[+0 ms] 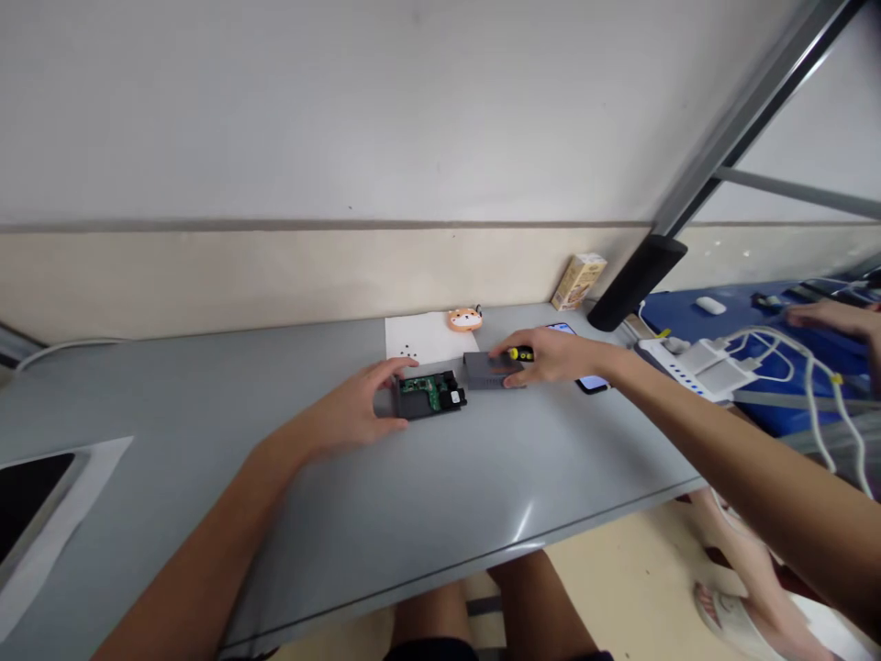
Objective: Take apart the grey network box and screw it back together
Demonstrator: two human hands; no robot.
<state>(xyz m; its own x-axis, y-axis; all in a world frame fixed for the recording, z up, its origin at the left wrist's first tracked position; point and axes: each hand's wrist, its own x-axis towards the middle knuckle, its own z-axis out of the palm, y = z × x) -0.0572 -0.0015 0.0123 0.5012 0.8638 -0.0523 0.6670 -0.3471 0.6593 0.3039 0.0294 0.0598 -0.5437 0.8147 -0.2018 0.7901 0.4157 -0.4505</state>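
Note:
My left hand [354, 404] spans the left end of a dark open casing with a green circuit board [433, 393], thumb on the near edge and fingers on the far edge. Just right of the casing stands a grey box-shaped cover [482, 369], held at its right end by the thumb and fingers of my right hand [547, 355]. A yellow and black screwdriver handle [521, 353] shows between those fingers; the rest of it is hidden. Several tiny dark screws [408, 352] lie on a white paper sheet [430, 332] behind the casing.
An orange animal-faced case [465, 319] rests at the paper's right edge. Beyond my right hand are a phone [592, 383], a carton [578, 282], a black cylinder [634, 283] and a power strip [688, 367] with white cables. Another person's hand [826, 317] is over the blue surface.

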